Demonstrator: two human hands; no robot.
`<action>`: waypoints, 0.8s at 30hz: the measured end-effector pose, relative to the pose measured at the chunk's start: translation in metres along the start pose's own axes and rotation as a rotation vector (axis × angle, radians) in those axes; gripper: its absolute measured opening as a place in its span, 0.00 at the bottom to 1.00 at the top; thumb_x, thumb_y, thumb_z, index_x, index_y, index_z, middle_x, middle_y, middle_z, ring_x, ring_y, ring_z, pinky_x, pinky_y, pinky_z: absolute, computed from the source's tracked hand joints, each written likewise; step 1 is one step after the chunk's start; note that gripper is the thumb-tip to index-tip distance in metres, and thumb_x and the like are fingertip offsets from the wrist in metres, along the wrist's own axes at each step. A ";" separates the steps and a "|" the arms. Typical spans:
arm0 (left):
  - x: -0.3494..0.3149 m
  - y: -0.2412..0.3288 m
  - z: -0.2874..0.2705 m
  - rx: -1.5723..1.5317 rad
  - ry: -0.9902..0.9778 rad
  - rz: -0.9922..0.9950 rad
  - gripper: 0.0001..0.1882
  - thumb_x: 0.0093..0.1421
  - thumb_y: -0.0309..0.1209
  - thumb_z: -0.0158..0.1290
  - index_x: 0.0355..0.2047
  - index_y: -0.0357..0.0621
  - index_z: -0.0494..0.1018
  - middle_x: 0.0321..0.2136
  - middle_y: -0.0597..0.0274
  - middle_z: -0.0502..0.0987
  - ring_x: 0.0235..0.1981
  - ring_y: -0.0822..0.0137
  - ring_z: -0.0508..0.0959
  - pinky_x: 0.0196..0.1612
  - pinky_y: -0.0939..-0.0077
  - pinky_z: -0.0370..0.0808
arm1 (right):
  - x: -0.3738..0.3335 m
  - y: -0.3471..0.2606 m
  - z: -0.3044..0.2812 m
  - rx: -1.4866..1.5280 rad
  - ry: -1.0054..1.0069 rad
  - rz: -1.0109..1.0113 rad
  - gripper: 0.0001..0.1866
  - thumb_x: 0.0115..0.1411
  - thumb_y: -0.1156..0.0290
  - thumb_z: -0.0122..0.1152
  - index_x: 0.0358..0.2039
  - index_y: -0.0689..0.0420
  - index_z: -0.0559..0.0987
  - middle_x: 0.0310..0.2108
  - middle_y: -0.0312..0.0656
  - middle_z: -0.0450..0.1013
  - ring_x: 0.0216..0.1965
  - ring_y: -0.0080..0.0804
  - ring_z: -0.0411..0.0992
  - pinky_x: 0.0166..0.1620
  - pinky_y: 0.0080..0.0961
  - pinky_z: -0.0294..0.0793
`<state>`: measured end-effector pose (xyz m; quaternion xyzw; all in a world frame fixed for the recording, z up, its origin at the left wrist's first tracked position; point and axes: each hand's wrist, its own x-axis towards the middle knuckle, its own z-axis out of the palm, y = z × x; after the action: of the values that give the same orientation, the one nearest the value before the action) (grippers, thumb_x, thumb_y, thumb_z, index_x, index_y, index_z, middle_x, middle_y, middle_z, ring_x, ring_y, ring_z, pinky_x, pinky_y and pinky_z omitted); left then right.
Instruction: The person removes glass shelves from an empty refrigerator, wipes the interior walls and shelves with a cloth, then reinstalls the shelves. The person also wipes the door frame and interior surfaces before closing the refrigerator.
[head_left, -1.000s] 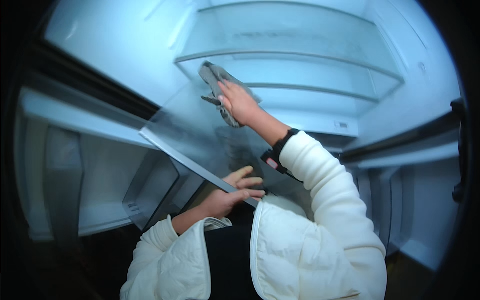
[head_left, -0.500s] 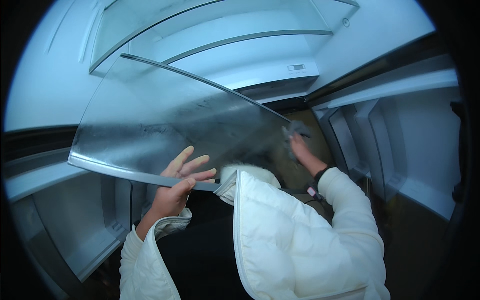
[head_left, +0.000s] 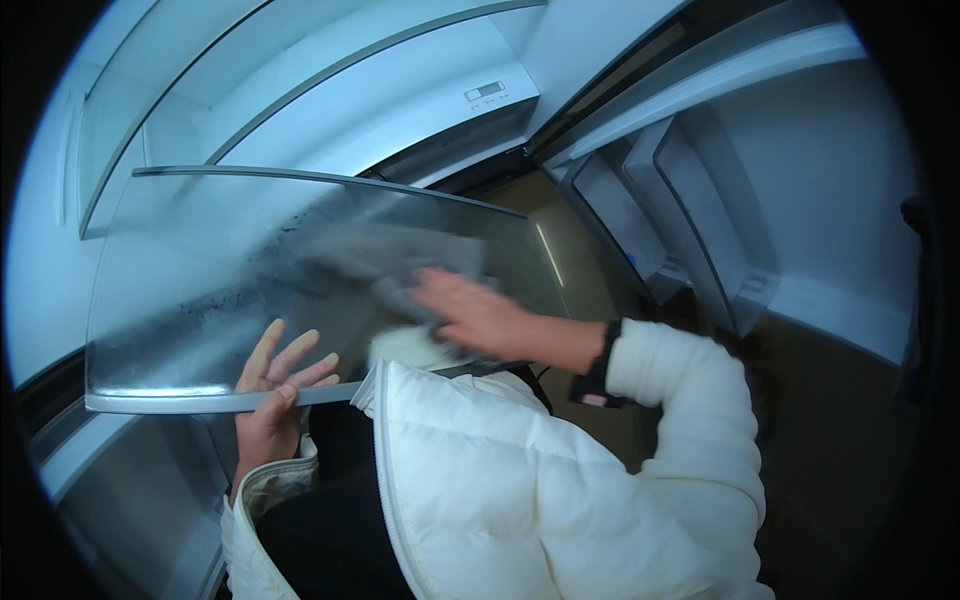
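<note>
A clear glass fridge shelf (head_left: 190, 270) with grey edge trims lies across the view, fogged and speckled with wet marks. My left hand (head_left: 270, 410) is closed on its near trim, the thumb over the edge and the fingers showing through the pane. On the glass, my right hand (head_left: 475, 312) presses a grey cloth (head_left: 440, 252). Both that hand and the cloth are smeared by motion, and the fingertips are partly lost in the folds.
Behind the pane stands an open fridge with further glass shelves (head_left: 380, 62) and a small control panel (head_left: 485, 92). Its open door with bins (head_left: 690, 210) is on the right; another door (head_left: 130, 500) is at lower left. Brown floor (head_left: 530, 200) shows between.
My right hand has swept the cloth left from the shelf's far right corner to its middle. The view has turned, and the shelf sits further left, with my left hand still on its trim.
</note>
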<state>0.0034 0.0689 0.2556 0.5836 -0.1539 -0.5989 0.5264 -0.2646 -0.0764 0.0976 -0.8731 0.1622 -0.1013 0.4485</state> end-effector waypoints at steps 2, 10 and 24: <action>0.001 0.005 0.004 0.018 0.009 0.002 0.41 0.56 0.29 0.52 0.67 0.35 0.46 0.58 0.33 0.62 0.53 0.43 0.74 0.54 0.55 0.74 | -0.076 0.039 0.003 -0.049 -0.063 0.462 0.34 0.62 0.65 0.52 0.66 0.58 0.54 0.67 0.54 0.51 0.69 0.48 0.48 0.68 0.37 0.49; -0.001 0.014 0.011 0.066 0.020 0.000 0.39 0.57 0.28 0.50 0.67 0.34 0.46 0.58 0.33 0.62 0.53 0.44 0.74 0.54 0.56 0.74 | -0.168 0.110 0.064 0.124 0.266 0.988 0.28 0.67 0.62 0.44 0.63 0.62 0.60 0.61 0.60 0.59 0.64 0.53 0.57 0.64 0.38 0.58; 0.011 0.006 0.017 -0.073 0.009 -0.049 0.39 0.57 0.25 0.51 0.67 0.37 0.47 0.59 0.35 0.63 0.53 0.39 0.73 0.56 0.50 0.72 | 0.170 0.026 0.012 0.108 0.169 0.006 0.29 0.67 0.58 0.44 0.64 0.58 0.61 0.64 0.57 0.57 0.67 0.50 0.52 0.67 0.37 0.51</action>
<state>-0.0059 0.0509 0.2591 0.5704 -0.1151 -0.6141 0.5332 -0.1082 -0.1452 0.0749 -0.8356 0.1961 -0.1819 0.4799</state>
